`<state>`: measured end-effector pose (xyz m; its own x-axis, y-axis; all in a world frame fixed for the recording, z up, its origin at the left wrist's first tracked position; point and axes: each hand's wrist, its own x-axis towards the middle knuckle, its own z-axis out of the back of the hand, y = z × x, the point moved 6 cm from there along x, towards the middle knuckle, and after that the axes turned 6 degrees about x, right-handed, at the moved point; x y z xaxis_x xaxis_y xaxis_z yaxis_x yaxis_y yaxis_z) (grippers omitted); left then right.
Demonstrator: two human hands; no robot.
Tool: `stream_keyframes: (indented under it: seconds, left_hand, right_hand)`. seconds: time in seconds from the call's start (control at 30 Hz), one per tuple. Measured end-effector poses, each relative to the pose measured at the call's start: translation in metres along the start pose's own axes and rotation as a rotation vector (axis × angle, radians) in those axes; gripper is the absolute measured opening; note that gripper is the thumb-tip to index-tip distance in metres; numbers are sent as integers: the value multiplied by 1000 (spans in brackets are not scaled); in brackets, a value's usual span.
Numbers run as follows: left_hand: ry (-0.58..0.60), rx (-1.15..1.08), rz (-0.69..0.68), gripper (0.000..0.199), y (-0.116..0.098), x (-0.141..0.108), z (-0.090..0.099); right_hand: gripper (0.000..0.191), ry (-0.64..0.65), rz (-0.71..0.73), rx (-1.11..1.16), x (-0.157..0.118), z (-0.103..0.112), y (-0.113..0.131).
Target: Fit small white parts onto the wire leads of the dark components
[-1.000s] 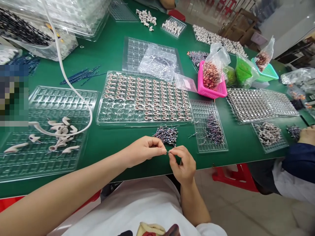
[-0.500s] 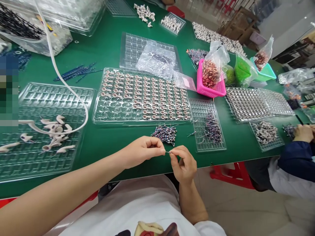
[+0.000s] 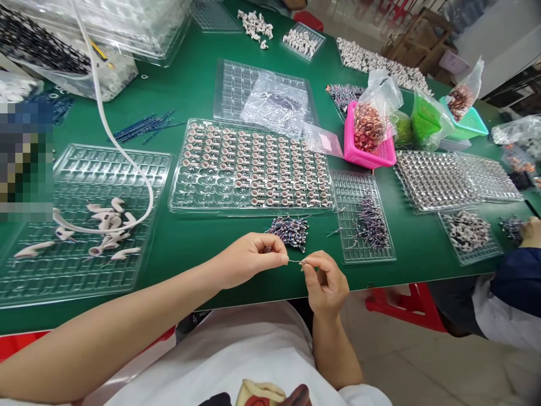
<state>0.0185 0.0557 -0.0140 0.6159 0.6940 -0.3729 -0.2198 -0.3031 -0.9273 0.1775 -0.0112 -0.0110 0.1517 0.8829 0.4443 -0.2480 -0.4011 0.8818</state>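
My left hand (image 3: 257, 256) pinches one end of a short thin wire (image 3: 294, 261). At the wire's other end, my right hand (image 3: 325, 279) closes thumb and fingertips on it, hiding whatever tip is there. The wire runs level between the two hands, over the table's near edge. Just beyond them lies a pile of small wired parts (image 3: 291, 231) with dark bodies and fine leads. Behind that pile is a clear tray of earphone shells (image 3: 270, 163), pale with round openings; its near-left pockets hold none.
A tray of pale earphone pieces (image 3: 112, 225) stands left under a white cable (image 3: 101, 107). Right of my hands is a tray with dark wired parts (image 3: 372, 223). Farther off stand a pink basket (image 3: 367, 158) and metallic-looking trays (image 3: 435, 177). A co-worker's hand (image 3: 530, 231) is at far right.
My hands have drawn slightly apart, so more of the wire shows between them. The whole view has shifted a little, with things appearing farther right.
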Motion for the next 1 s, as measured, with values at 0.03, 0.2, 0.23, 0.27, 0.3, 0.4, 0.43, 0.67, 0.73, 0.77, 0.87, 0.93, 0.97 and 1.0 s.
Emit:
stream_keyframes:
  seconds: [0.03,0.2,0.23,0.27,0.3,0.4,0.43,0.67,0.73,0.77,0.87,0.93,0.97,1.0]
  left_hand:
    - [-1,2,1,22,0,0,0]
    - [-20,-73,25,20,5,1,5]
    - [-30,-114,33,20,5,1,7]
    - [-42,-159,40,20,6,0,9]
    - [-52,-206,45,21,5,0,11]
    - [-77,-385,61,18,3,-1,15]
    - [-79,-456,69,19,2,-2,16]
    - [-6,-556,71,21,4,-2,9]
    - [31,-521,64,24,5,-1,3]
    - [44,-505,66,27,6,0,0]
    - [61,-438,69,33,10,2,-6]
    - [43,-359,55,32,11,2,-6]
    - [27,-312,45,32,11,3,-6]
    - [2,-267,34,31,11,3,-4]
  right_hand:
    - [17,-1,-7,-3,0,0,0]
    - [14,-43,-47,26,-1,3,-4]
    - [13,-52,-59,45,-2,4,-6]
    - [13,-58,-73,64,-2,4,-7]
    - [13,-65,-85,77,-2,5,-9]
    - [9,-90,-106,70,-4,6,-13]
    - [8,-99,-113,58,-4,7,-14]
    - [5,-132,-186,47,-6,9,-21]
    - [6,-144,-192,50,-6,10,-22]
    - [6,-152,-192,51,-7,10,-22]
    - [6,-182,-191,51,-7,11,-22]
    - [5,-194,-192,50,-7,11,-21]
    - [5,-198,-194,53,-6,11,-21]
    - [4,-201,-194,58,-6,11,-21]
